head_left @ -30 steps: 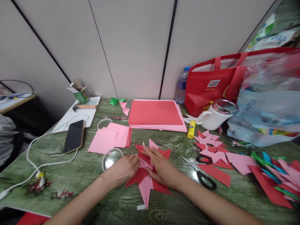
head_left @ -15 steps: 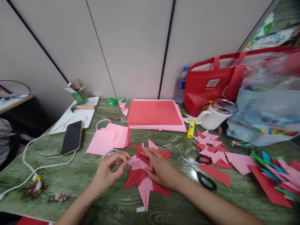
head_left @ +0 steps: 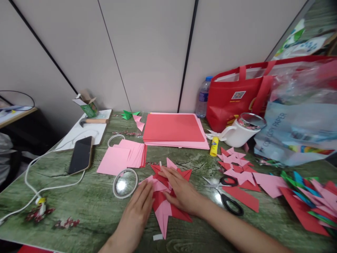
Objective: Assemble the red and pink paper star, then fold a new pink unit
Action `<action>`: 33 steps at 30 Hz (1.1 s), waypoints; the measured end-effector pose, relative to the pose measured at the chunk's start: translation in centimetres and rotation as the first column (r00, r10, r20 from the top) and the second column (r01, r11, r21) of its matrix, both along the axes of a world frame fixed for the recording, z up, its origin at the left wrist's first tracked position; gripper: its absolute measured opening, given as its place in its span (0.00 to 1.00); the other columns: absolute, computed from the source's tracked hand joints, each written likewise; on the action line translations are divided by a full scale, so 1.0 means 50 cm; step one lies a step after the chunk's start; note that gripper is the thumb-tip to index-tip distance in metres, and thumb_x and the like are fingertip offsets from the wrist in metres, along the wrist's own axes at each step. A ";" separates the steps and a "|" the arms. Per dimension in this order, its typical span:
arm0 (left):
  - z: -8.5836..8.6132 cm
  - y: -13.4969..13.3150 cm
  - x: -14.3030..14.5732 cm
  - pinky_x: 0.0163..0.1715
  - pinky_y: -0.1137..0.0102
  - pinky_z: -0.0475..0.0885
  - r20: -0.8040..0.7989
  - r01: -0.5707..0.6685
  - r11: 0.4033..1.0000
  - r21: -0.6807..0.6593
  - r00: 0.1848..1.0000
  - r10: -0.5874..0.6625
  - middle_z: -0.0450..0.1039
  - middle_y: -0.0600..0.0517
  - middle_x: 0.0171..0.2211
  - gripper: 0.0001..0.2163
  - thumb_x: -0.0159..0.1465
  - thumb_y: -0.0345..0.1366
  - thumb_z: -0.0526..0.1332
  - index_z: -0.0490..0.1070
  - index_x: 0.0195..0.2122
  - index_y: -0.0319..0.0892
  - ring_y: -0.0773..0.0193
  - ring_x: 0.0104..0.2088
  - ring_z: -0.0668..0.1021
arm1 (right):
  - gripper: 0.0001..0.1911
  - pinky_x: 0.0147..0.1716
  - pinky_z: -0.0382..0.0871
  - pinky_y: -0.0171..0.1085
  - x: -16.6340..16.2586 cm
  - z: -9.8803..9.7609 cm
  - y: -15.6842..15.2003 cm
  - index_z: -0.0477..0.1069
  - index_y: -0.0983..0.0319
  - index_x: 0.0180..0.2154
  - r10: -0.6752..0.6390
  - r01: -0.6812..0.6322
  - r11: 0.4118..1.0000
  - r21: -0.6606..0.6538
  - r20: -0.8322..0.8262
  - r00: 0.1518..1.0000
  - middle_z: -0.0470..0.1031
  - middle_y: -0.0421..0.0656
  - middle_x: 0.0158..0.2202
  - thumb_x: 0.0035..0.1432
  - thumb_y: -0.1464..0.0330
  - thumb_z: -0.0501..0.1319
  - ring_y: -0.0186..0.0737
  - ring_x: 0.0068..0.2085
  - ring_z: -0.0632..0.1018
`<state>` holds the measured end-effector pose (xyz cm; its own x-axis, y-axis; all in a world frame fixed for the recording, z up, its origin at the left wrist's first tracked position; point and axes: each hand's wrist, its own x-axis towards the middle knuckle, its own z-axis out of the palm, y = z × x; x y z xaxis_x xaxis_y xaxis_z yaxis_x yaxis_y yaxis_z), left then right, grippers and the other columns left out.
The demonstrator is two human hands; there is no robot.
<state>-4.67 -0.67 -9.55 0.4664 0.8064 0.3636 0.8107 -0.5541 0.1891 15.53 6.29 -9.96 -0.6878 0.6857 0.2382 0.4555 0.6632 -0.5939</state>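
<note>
A star folded from red and pink paper (head_left: pixel 162 210) lies on the table in front of me. My left hand (head_left: pixel 140 203) rests flat on its left points, fingers stretched out and held side by side. Across its upper right part lies my right hand (head_left: pixel 179 189), also flat, with the thumb apart from the fingers. Parts of the star are hidden under both hands. Left of my left hand lies a roll of white tape (head_left: pixel 115 189). A short white strip (head_left: pixel 158 237) is by the star's lower tip, and scissors (head_left: pixel 226 191) lie open to the right.
Pink paper squares (head_left: pixel 113 160) and a phone (head_left: pixel 80 154) are at left. Behind lie red and pink sheets (head_left: pixel 171 127). A glue stick (head_left: pixel 214 146), a white mug (head_left: pixel 238 133), a red bag (head_left: pixel 223 102) and folded paper pieces (head_left: pixel 313 196) stand or lie at right.
My left hand has moved right and down onto the star, its fingers going from curled to flat. The tape roll it partly covered now shows. My right hand has stayed put.
</note>
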 end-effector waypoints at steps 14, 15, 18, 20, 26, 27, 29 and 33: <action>-0.043 -0.003 0.015 0.48 0.52 0.70 -0.104 -0.155 0.983 0.095 0.981 0.165 0.64 0.35 0.53 0.18 0.66 0.30 0.50 0.57 0.57 0.36 0.46 0.57 0.65 | 0.38 0.59 0.55 0.53 -0.001 -0.001 -0.001 0.34 0.62 0.64 -0.008 0.008 1.000 0.004 0.007 1.000 0.53 0.52 0.63 0.59 0.70 0.53 0.46 0.63 0.55; -0.045 -0.002 0.014 0.48 0.53 0.70 -0.116 -0.149 0.983 0.103 0.980 0.160 0.64 0.35 0.54 0.18 0.66 0.30 0.49 0.56 0.57 0.36 0.46 0.57 0.64 | 0.38 0.59 0.55 0.53 -0.001 -0.001 -0.001 0.34 0.62 0.64 -0.010 0.010 1.000 0.004 0.009 1.000 0.53 0.52 0.63 0.59 0.70 0.54 0.46 0.63 0.54; -0.053 0.002 0.011 0.48 0.54 0.70 -0.139 -0.134 0.983 0.129 0.979 0.152 0.62 0.34 0.55 0.18 0.66 0.30 0.49 0.56 0.58 0.34 0.47 0.59 0.62 | 0.37 0.60 0.53 0.52 -0.001 0.001 -0.001 0.35 0.63 0.64 0.004 -0.005 1.000 0.021 0.025 1.000 0.51 0.53 0.63 0.60 0.70 0.53 0.44 0.64 0.53; -0.058 0.001 0.010 0.50 0.55 0.69 -0.148 -0.138 0.981 0.137 0.976 0.158 0.61 0.35 0.57 0.19 0.66 0.29 0.48 0.57 0.58 0.34 0.48 0.61 0.59 | 0.36 0.60 0.52 0.53 -0.001 0.002 0.000 0.34 0.64 0.64 0.019 -0.021 0.999 0.037 0.039 0.999 0.51 0.53 0.64 0.60 0.71 0.52 0.44 0.64 0.52; -0.057 -0.003 0.010 0.51 0.56 0.68 -0.223 -0.106 0.981 0.160 0.965 0.140 0.57 0.37 0.60 0.19 0.64 0.25 0.47 0.59 0.57 0.34 0.47 0.64 0.49 | 0.38 0.60 0.52 0.55 -0.003 0.002 0.000 0.30 0.63 0.64 0.014 -0.016 0.999 0.038 0.046 0.999 0.53 0.53 0.63 0.60 0.69 0.52 0.45 0.64 0.54; -0.054 -0.002 0.011 0.50 0.56 0.69 -0.239 -0.101 0.980 0.171 0.961 0.141 0.58 0.37 0.60 0.19 0.63 0.24 0.47 0.59 0.56 0.34 0.46 0.64 0.49 | 0.38 0.60 0.53 0.55 -0.003 0.002 0.000 0.30 0.62 0.64 0.010 -0.012 0.999 0.036 0.044 0.999 0.53 0.53 0.63 0.60 0.69 0.52 0.45 0.64 0.54; -0.049 0.000 0.012 0.50 0.57 0.69 -0.263 -0.095 0.977 0.193 0.954 0.145 0.59 0.37 0.59 0.20 0.63 0.24 0.46 0.59 0.56 0.32 0.46 0.63 0.50 | 0.38 0.60 0.53 0.54 -0.003 0.001 0.000 0.30 0.62 0.64 0.008 -0.009 0.999 0.034 0.040 0.999 0.53 0.52 0.63 0.60 0.69 0.52 0.45 0.64 0.54; -0.037 0.005 0.015 0.50 0.58 0.69 -0.287 -0.079 0.976 0.204 0.948 0.137 0.59 0.40 0.59 0.21 0.62 0.24 0.46 0.59 0.57 0.33 0.48 0.63 0.52 | 0.38 0.60 0.53 0.53 -0.002 -0.001 -0.001 0.32 0.63 0.64 -0.003 0.002 1.000 0.018 0.044 0.999 0.54 0.52 0.63 0.59 0.70 0.53 0.45 0.64 0.54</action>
<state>-3.94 -0.42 -11.43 0.4906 0.7884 0.3711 0.8705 -0.4623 -0.1687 15.43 6.22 -10.00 -0.6961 0.6833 0.2203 0.4823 0.6724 -0.5615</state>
